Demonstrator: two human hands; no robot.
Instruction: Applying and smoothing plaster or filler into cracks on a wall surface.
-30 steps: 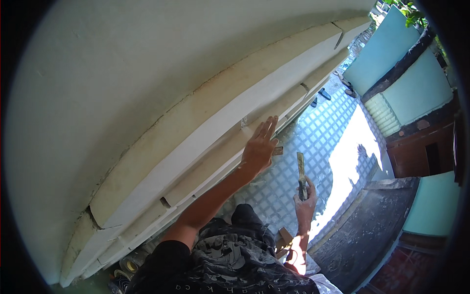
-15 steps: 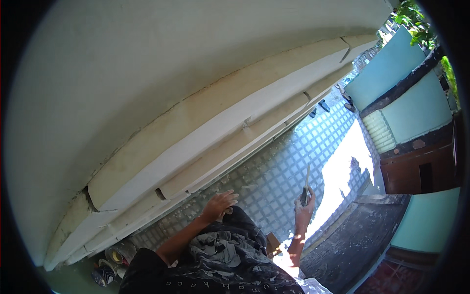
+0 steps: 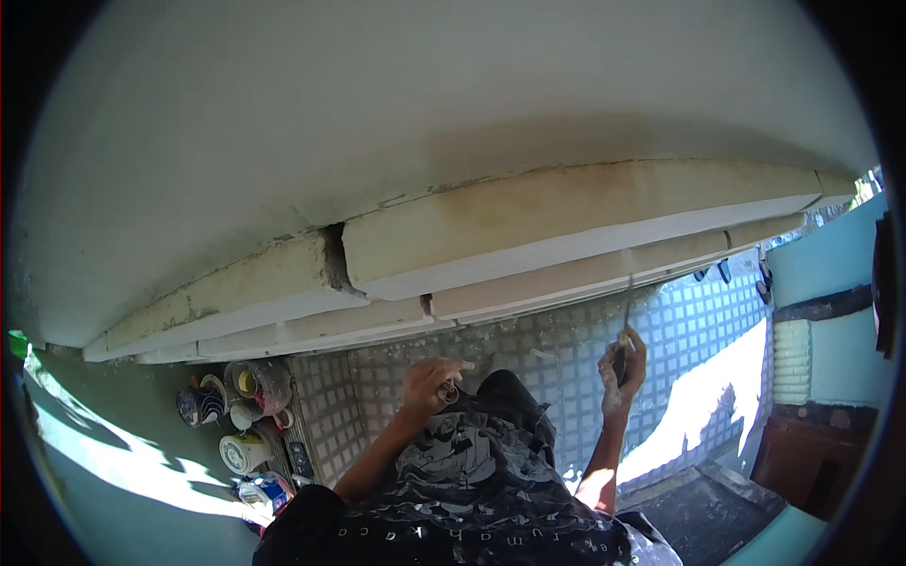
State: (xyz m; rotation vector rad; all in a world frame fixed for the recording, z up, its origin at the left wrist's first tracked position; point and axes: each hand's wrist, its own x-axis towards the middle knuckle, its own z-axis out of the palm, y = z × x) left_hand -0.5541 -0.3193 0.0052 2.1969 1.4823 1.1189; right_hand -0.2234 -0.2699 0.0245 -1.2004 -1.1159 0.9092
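My right hand point(image 3: 623, 370) is raised and grips a thin-bladed scraper point(image 3: 628, 311). Its blade points up and its tip reaches the lower edge of the white moulding point(image 3: 566, 226) that runs along the wall. My left hand point(image 3: 429, 379) hovers close to my chest above the patterned shirt, apart from the moulding. Its fingers are curled around a small pale object point(image 3: 449, 394) that I cannot identify. A cracked joint point(image 3: 332, 269) splits the moulding left of centre.
Several paint tins and cups point(image 3: 236, 415) stand on the floor at lower left. A grid-patterned tiled floor point(image 3: 698, 330) lies below. A teal wall point(image 3: 830, 274) and a brown wooden piece point(image 3: 802, 453) stand at the right.
My left hand has left the moulding and dropped toward my chest. My right hand has lifted the scraper up to the moulding. The view has swung left, showing the tins.
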